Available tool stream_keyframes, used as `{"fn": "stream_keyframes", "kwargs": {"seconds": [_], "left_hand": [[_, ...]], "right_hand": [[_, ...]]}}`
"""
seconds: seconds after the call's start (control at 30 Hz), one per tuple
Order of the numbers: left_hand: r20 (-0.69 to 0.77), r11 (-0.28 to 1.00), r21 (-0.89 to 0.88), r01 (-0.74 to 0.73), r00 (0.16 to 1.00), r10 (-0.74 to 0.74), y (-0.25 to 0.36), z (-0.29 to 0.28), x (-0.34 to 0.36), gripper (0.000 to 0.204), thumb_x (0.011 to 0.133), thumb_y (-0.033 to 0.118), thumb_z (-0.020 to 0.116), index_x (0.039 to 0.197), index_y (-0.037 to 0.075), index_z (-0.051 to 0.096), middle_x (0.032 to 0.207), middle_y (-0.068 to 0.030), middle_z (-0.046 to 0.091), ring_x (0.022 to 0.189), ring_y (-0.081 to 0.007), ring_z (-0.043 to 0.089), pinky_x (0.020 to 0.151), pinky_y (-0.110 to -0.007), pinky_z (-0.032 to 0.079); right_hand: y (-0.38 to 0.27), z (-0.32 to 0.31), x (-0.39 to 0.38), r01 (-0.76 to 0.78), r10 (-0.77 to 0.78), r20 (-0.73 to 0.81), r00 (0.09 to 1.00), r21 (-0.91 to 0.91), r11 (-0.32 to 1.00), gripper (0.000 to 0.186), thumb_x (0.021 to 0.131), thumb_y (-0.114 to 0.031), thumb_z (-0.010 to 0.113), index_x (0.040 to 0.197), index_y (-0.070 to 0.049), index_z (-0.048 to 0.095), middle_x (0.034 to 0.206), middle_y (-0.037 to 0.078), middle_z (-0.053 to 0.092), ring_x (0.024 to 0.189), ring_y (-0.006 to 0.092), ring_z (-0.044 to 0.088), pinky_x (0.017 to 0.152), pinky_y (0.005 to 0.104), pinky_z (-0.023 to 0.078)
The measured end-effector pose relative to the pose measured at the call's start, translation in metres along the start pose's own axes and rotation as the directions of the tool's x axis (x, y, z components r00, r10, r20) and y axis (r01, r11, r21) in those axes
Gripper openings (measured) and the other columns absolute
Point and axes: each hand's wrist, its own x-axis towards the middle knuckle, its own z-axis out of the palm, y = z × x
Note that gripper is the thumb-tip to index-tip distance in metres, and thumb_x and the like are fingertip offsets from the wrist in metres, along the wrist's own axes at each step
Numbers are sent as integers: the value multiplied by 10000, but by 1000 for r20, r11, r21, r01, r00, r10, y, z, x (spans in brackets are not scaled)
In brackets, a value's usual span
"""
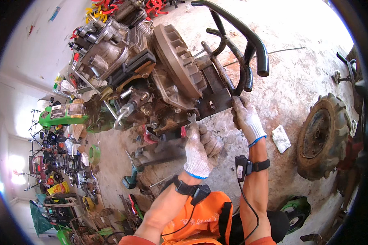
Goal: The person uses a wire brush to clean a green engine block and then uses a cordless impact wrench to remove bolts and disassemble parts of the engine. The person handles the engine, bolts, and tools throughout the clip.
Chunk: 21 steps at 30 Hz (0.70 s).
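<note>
A greasy engine (110, 57) with a finned flywheel (178, 61) sits on a machine frame in front of me. Below the flywheel, my left hand (202, 145), in a dirty white knit glove, is closed into a fist. A wrench (191, 117) seems to stick up from it, its end against the frame's lower edge; most of it is hidden in the glove. My right hand (246, 118), gloved too, grips the outer end of the dark metal mounting plate (216, 102). Above that hand rises a bent black tube guard (251, 45).
A lugged tractor tyre (319, 134) stands at right, near a crumpled white cloth (281, 139). A teal power tool (131, 177) rests on the floor at left. Many machine parts crowd the left wall; red and yellow blades (153, 7) lie at the back.
</note>
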Motion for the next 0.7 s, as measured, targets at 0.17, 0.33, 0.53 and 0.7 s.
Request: {"fn": "stream_keyframes", "kwargs": {"seconds": [0.17, 0.33, 0.53, 0.7], "left_hand": [[-58, 972, 110, 206, 978, -201, 30, -2, -8, 370, 1120, 544, 585, 986, 199, 590, 677, 79, 408, 554, -123, 365, 553, -307, 332], [236, 935, -96, 340, 921, -311, -11, 5, -37, 494, 1048, 665, 629, 953, 183, 676, 586, 70, 362, 429, -122, 296, 432, -319, 289], [-96, 893, 448, 40, 995, 4, 40, -30, -46, 368, 1072, 405, 674, 1184, 56, 634, 906, -19, 623, 818, -220, 621, 705, -377, 541], [-22, 692, 722, 14, 1000, 2, 81, -37, -27, 168, 1120, 225, 576, 1096, 62, 609, 850, -20, 582, 628, -135, 519, 550, -294, 427]], "right_hand": [[-2, -1, -2, 24, -24, 8, 1000, -48, 999, 353, 1129, -406, 599, 1222, -66, 619, 746, -22, 522, 514, 71, 434, 450, 277, 335], [1, -1, 0, 47, -46, 29, 998, -26, 999, 343, 1135, -410, 588, 1219, -78, 619, 750, -27, 533, 527, 72, 449, 454, 273, 343], [-3, 0, -5, 15, -16, -13, 1000, -66, 998, 382, 1145, -414, 570, 1310, -73, 620, 765, -25, 537, 544, 74, 454, 474, 275, 352], [-7, 3, -5, -3, 2, 10, 1000, 15, 1000, 327, 1144, -399, 571, 1161, -73, 601, 750, -24, 505, 514, 71, 424, 456, 278, 326]]}}
